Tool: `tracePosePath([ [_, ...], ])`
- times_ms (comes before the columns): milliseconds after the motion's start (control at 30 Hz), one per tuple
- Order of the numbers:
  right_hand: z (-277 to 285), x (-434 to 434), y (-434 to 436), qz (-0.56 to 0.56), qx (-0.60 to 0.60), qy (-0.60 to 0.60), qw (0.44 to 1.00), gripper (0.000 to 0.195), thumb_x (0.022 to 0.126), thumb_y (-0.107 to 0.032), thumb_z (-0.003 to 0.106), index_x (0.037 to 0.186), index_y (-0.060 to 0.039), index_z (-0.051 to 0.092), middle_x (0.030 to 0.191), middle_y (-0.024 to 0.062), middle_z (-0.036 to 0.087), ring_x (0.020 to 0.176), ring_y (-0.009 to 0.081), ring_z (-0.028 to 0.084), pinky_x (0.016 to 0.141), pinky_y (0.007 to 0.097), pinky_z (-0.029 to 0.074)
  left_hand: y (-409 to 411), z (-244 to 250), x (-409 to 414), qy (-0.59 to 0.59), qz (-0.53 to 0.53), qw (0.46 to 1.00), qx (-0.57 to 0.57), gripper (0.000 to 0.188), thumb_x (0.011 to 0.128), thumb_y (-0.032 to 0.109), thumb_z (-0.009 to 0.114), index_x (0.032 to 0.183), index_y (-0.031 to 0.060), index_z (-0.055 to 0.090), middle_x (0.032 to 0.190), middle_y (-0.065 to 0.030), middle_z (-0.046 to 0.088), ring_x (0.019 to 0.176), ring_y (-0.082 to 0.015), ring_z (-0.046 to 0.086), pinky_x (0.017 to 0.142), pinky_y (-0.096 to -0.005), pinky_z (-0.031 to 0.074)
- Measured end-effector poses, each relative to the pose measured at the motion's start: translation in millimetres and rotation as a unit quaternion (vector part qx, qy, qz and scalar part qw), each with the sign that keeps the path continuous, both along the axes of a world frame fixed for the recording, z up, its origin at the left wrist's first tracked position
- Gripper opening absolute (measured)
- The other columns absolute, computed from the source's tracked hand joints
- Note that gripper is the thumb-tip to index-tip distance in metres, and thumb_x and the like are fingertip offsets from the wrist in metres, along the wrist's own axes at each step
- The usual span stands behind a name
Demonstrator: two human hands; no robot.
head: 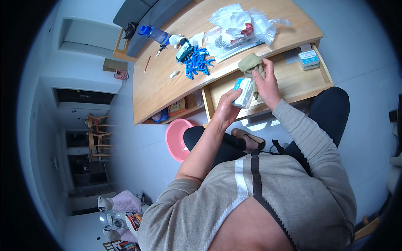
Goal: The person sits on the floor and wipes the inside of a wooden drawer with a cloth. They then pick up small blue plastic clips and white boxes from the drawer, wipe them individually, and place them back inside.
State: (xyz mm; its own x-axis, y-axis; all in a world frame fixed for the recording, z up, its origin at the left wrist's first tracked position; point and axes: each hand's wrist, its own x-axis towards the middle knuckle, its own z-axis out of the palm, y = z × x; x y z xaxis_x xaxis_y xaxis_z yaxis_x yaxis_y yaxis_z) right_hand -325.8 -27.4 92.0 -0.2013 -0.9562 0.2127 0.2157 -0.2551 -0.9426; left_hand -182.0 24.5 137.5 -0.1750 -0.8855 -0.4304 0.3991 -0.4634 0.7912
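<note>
Over the open wooden drawer (292, 81), my left hand (226, 106) grips a small clear plastic box (243, 92) with a blue and white printed label. A crumpled olive-green cloth (250, 62) is bunched in my right hand (267, 82), and its lower end hangs down beside the box. The box and the cloth are close together, the cloth partly behind the box. Another clear box (308, 59) with a similar label lies in the drawer's far right corner.
On the wooden table (166, 84) lie blue clothes pegs (198, 62), a teal packet (185, 51), a blue-capped bottle (155, 35) and clear plastic bags (240, 29). A pink basin (176, 138) stands on the floor by my knee. An open shelf (182, 108) beside the drawer holds boxes.
</note>
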Motion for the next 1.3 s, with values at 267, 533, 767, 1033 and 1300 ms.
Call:
tracePosePath([
  [267,8.7,-12.8,4.7,0.137,-0.066,0.097,0.984,0.036,0.084,0.001,0.041,0.113,-0.0031,0.064,0.116,0.0183,0.062,0.106,0.0318,0.060,0.091,0.0363,0.047,0.6,2.0,-4.3,0.037,-0.007,0.999,-0.033,0.045,0.091,0.018,0.057,0.131,0.0039,0.041,0.121,-0.0113,0.056,0.105,-0.0239,0.060,0.092,-0.0467,0.051],
  [533,17.0,-10.2,15.0,0.094,-0.149,0.301,0.937,0.039,0.084,0.003,0.042,0.117,-0.0039,0.061,0.129,0.0215,0.053,0.118,0.0365,0.052,0.099,0.0382,0.042,-2.5,-6.7,-4.3,-0.075,0.024,0.995,-0.055,0.034,0.097,0.027,0.050,0.125,0.0093,0.044,0.112,-0.0069,0.057,0.101,-0.0200,0.061,0.085,-0.0368,0.053],
  [767,16.6,4.6,32.0,0.169,-0.180,0.336,0.909,0.047,0.084,0.004,0.039,0.127,-0.0043,0.056,0.133,0.0249,0.048,0.130,0.0385,0.041,0.107,0.0414,0.035,-7.1,-24.2,7.1,0.017,0.100,0.995,-0.006,0.050,0.102,0.046,0.023,0.133,0.0121,0.044,0.128,-0.0082,0.052,0.115,-0.0245,0.054,0.097,-0.0445,0.044],
  [1033,10.5,19.7,57.0,0.246,-0.225,0.323,0.886,0.041,0.088,0.001,0.043,0.126,-0.0050,0.058,0.133,0.0254,0.048,0.129,0.0387,0.042,0.106,0.0423,0.035,-15.9,-36.6,22.3,0.071,0.221,0.972,0.021,0.046,0.103,0.041,0.027,0.114,0.0032,0.051,0.107,-0.0135,0.059,0.097,-0.0253,0.061,0.090,-0.0400,0.049],
  [1300,9.3,25.3,63.9,0.277,-0.241,0.353,0.861,0.043,0.089,0.001,0.045,0.129,-0.0066,0.055,0.136,0.0250,0.046,0.131,0.0395,0.039,0.109,0.0435,0.030,-22.1,-67.2,37.2,0.141,0.257,0.954,0.059,0.055,0.102,0.045,0.026,0.116,-0.0015,0.051,0.108,-0.0181,0.060,0.098,-0.0302,0.060,0.090,-0.0421,0.049],
])
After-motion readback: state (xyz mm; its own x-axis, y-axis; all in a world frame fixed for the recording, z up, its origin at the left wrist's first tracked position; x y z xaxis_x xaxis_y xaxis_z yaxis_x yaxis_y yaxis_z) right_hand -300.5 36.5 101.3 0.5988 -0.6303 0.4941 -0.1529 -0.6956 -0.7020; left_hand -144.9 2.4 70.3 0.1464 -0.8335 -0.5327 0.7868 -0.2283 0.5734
